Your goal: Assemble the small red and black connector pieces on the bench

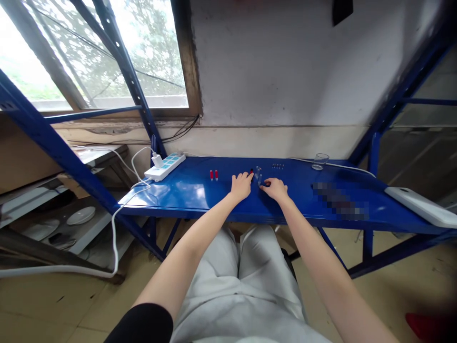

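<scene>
The left hand (241,186) lies flat on the blue worktop (193,190), grip spread and empty. Small clear parts (257,175) sit between both grips, at the fingertips of the right hand (275,188). Whether that grip pinches one I cannot tell.

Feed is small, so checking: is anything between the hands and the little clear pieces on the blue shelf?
Nothing visible does. The left hand and right hand flank the clear pieces closely; red parts and glass lie well aside.
</scene>
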